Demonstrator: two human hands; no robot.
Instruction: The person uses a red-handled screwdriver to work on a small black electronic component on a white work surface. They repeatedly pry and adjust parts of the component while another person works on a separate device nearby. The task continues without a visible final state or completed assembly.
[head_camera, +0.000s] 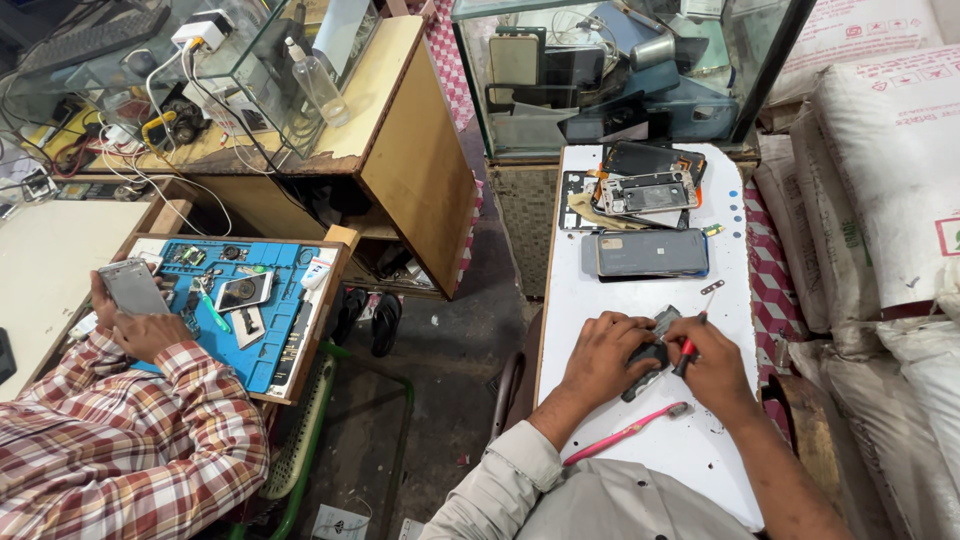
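Holding a dark phone (650, 352) flat on the white table (640, 290) w/ my left hand (607, 358), fingers curled closed over its near end. My right hand (715, 365) pinches a small red-handled screwdriver (688, 352), tip at the phone's far edge; fingers closed tight on the handle. Phone sits at the table's near part, directly btwn both hands.

To do this bit well, I reckon: keep the left palm pressing so the phone can't spin, hold the driver upright over the screw, light downward pressure, slow twists. Tiny screws prob roll off easily, so lift each straight out and park it near the small metal strip (712, 287).

A pink toothbrush (628, 431) lies just beside my left forearm. Farther up: a blue-edged phone (651, 252) face down, then a stack of opened phones (648, 188), apart from my work. Glass display case (620, 80) stands behind the table; white sacks (880, 170) piled at right.

Left of the room, another person in a checked sleeve (130, 440) holds a silver phone (133, 287) over a blue repair mat (262, 310) w/ tools. Wooden desk (400, 130) w/ cables and a clear bottle (318, 82) beyond; dark floor, sandals (385, 322) under it.
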